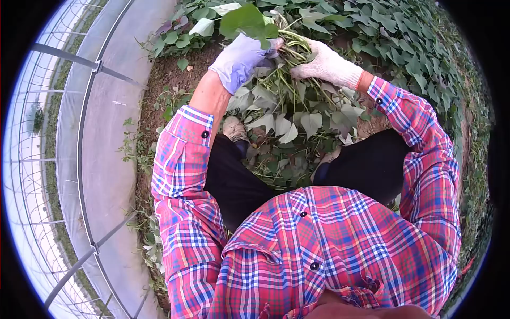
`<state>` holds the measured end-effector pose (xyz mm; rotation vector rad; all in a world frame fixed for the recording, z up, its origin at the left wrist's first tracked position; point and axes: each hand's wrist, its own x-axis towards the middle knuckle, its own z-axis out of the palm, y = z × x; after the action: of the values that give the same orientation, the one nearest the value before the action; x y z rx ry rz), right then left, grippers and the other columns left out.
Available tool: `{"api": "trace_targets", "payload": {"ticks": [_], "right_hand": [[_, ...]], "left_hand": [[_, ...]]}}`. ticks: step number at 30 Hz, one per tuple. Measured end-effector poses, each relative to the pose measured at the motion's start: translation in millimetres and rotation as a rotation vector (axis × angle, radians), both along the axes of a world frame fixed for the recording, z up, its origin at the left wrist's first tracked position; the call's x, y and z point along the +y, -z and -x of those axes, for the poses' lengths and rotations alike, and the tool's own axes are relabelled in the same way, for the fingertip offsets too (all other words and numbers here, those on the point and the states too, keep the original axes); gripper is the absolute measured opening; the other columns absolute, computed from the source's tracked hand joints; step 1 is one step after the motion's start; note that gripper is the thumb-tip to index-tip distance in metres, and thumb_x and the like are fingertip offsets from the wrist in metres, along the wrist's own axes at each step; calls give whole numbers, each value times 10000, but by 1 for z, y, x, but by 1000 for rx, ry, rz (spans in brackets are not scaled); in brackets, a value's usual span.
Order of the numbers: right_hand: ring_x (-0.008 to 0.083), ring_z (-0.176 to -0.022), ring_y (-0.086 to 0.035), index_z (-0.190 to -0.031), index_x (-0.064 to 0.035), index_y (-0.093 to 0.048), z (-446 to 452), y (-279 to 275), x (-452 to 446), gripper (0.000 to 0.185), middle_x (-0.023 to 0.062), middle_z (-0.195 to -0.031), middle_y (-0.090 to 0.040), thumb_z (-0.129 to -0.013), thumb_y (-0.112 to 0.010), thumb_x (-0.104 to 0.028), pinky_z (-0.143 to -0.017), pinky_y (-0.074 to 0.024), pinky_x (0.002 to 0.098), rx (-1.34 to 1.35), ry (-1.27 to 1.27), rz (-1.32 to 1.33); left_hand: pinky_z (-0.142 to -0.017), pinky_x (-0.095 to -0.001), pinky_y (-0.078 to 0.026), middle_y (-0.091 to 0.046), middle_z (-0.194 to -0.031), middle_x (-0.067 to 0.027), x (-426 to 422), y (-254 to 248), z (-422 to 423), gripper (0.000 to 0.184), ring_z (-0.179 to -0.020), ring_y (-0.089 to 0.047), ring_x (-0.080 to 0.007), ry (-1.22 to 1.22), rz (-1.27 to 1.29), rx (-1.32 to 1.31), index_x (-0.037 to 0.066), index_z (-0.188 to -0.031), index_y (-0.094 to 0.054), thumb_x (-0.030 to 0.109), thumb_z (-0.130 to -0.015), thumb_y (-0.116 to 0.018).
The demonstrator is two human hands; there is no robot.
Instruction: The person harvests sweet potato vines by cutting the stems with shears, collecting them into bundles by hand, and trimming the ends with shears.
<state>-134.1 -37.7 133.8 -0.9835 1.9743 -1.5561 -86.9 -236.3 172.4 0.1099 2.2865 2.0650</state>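
My left hand [241, 59], in a thin lavender glove, is closed around the stems of a bunch of sweet potato vines [291, 45]. From the other side my right hand [330, 65], in a white knit glove, grips the same bunch, with its thumb and fingers curled round the stalks. Broad green leaves [241, 22] stick up over my left fingers and partly cover them. Below both hands, loose stems and leaves with pale undersides [287, 127] hang down between my legs.
Dense vine foliage [409, 53] grows ahead and to the right. Bare brown soil [175, 90] shows on the left, beside plastic sheeting [109, 154] and a metal greenhouse frame [81, 133]. My shoe [234, 129] is on the ground among the leaves.
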Motion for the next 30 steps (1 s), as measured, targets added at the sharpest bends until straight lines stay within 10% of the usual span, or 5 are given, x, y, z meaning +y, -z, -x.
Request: {"api": "trace_targets", "payload": {"ticks": [5,10,14,23,30], "right_hand": [[42,-791,-520,-1219,7,-530,11,7,37,500,1,-957,-636,-742,-666,-50,-760,-479,234,243,52,-175],[61,-810,-578,-1161,5,-558,57,-7,95,396,26,-937,-650,-778,-628,-66,-760,-492,242,250,344,-284],[113,-824,-611,-1242,-8,-517,70,-1,115,495,77,-972,-658,-781,-644,-137,-769,-497,269,277,477,-284],[161,-838,-628,-1296,-18,-479,76,15,124,575,116,-997,-655,-778,-656,-194,-778,-498,289,378,660,-596],[208,-906,-630,-1341,-25,-436,86,39,117,659,160,-1052,-634,-761,-666,-238,-806,-492,315,372,616,-686]], "left_hand": [[-514,-222,-492,-667,-891,-61,25,-30,-7,260,-705,-653,-117,157,541,-33,15,-1056,-618,122,-835,-704],[-535,-202,-483,-663,-990,-80,5,-4,45,515,-791,-693,-171,182,146,-136,21,-1323,-462,44,-849,-662],[-573,-202,-488,-659,-974,-69,-18,111,85,309,-761,-658,-126,-77,123,-182,36,-1160,-620,-21,-858,-584],[-1064,-536,-288,-402,-1435,-102,29,295,52,957,-1362,-309,-275,383,1510,-252,151,-1431,-317,444,-648,-781],[-1001,-519,-334,-654,-830,-57,16,369,27,376,-851,-632,-240,131,1658,34,158,-966,-603,332,-663,-742]]}}
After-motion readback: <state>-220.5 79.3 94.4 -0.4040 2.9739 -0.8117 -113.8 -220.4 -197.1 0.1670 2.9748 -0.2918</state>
